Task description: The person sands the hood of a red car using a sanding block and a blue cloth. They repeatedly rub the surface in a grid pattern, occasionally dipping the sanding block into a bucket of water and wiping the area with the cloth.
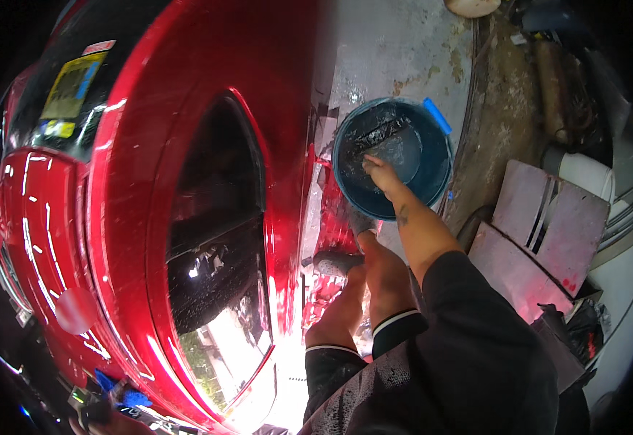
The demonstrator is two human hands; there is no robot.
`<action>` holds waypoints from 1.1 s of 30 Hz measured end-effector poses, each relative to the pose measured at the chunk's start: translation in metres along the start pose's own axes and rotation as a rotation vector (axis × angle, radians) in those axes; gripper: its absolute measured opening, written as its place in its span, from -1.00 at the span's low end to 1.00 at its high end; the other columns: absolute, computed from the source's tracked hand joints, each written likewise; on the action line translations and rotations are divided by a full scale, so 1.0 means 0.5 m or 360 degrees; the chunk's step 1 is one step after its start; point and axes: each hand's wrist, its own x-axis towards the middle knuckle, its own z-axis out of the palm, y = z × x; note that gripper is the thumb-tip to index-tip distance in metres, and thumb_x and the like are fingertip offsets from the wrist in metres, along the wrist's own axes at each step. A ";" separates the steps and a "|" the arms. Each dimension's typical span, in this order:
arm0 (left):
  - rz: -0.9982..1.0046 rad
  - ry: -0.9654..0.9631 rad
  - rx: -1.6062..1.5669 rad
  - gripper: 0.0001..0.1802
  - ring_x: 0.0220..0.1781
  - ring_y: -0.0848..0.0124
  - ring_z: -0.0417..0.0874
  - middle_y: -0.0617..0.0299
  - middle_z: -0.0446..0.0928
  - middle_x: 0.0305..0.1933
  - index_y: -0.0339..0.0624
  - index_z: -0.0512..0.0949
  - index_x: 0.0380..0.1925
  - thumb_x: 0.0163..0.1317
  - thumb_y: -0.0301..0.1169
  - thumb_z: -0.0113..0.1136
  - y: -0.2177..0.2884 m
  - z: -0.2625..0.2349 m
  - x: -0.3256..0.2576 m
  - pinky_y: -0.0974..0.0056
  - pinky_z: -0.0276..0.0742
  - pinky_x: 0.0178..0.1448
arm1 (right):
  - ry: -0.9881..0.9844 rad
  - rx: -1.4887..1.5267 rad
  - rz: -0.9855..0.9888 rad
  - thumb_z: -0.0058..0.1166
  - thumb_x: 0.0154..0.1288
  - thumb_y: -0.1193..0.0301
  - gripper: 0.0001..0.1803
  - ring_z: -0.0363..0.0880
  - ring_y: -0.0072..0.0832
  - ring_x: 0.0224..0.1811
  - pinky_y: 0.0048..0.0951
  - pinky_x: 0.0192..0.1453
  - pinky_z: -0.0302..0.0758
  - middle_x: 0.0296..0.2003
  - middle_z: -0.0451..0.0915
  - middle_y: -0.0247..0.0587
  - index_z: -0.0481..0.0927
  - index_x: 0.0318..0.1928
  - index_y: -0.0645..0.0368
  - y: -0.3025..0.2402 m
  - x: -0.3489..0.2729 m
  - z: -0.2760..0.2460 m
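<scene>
My right hand reaches down into a round dark-blue bucket with cloudy water at its bottom. One digit is stretched out at the surface; the water hides most of the others, so I cannot make out whether they hold anything. A dark wrinkled patch shows in the water just beyond the hand; whether it is a cloth or a reflection is unclear. On the bucket's right rim lies a bright blue grip. My left hand is out of sight.
A glossy red car with water drops fills the left side. My bare legs and dark shoe are close to the bucket. Pinkish-grey panels lie at the right. A blue cloth is at the lower left, near a blurred skin-coloured shape.
</scene>
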 end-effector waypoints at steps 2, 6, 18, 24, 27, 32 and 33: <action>-0.0170 -0.0229 0.0554 -0.62 0.11 0.33 0.73 0.07 0.67 0.15 -0.32 0.45 0.30 0.61 -0.41 0.20 0.033 0.065 -0.049 0.27 0.69 0.15 | 0.0064 -0.0016 0.0128 0.26 0.53 0.25 -0.58 0.65 -0.19 0.25 -0.19 0.36 0.54 0.15 0.71 -0.02 0.70 0.28 0.13 0.040 0.073 0.044; -0.0840 -0.0523 -0.0815 -0.78 -0.11 0.48 0.64 0.27 0.56 -0.07 -0.14 0.50 0.11 0.56 -0.42 0.26 0.224 0.353 -0.153 0.36 0.65 -0.05 | 0.0552 0.0041 0.0186 0.25 0.54 0.31 -0.78 0.71 -0.38 0.03 -0.26 0.14 0.62 -0.06 0.76 -0.16 0.73 0.04 0.14 0.193 0.188 -0.071; -0.0479 -0.1266 -0.1207 -0.48 0.20 0.13 0.75 -0.08 0.72 0.14 -0.29 0.63 0.23 0.35 -0.29 0.51 0.604 0.786 -0.311 0.13 0.63 0.32 | 0.0744 0.0652 -0.0024 0.31 0.41 0.60 -0.40 0.79 -0.26 0.05 -0.18 0.09 0.70 0.10 0.74 -0.02 0.43 0.40 0.17 -0.086 -0.292 -0.134; -0.1091 -0.1814 -0.1839 -0.46 0.18 0.26 0.73 0.00 0.73 0.13 -0.34 0.63 0.27 0.47 -0.17 0.42 0.535 0.572 -0.269 0.20 0.60 0.33 | -0.0212 0.1414 -0.0046 0.10 0.62 0.49 -0.50 0.74 -0.11 0.24 -0.01 0.29 0.67 0.24 0.69 0.02 0.34 0.47 0.14 -0.223 -0.541 -0.191; -0.1085 -0.1729 -0.1798 -0.48 0.14 0.45 0.68 0.26 0.71 0.09 -0.30 0.60 0.33 0.57 -0.16 0.32 0.497 0.446 -0.235 0.28 0.60 0.25 | -0.0537 0.1402 -0.0025 0.07 0.64 0.49 -0.58 0.72 -0.12 0.28 0.03 0.39 0.63 0.22 0.69 -0.03 0.40 0.41 0.13 -0.354 -0.721 -0.081; -0.1006 -0.1817 -0.2273 -0.59 0.09 0.49 0.72 0.23 0.75 0.06 -0.28 0.63 0.29 0.67 -0.21 0.17 0.465 0.209 -0.104 0.23 0.65 0.23 | -0.0860 0.1118 -0.0209 0.12 0.61 0.51 -0.66 0.68 -0.31 0.26 -0.11 0.42 0.60 0.13 0.68 -0.15 0.46 0.30 0.15 -0.457 -0.929 0.066; -0.0931 -0.1916 -0.2301 -0.62 0.09 0.49 0.73 0.22 0.76 0.07 -0.28 0.64 0.27 0.68 -0.24 0.17 0.443 0.155 -0.073 0.23 0.66 0.23 | -0.0855 0.0910 -0.0276 0.14 0.60 0.53 -0.66 0.68 -0.35 0.23 -0.14 0.40 0.60 0.12 0.68 -0.16 0.47 0.29 0.15 -0.464 -0.934 0.089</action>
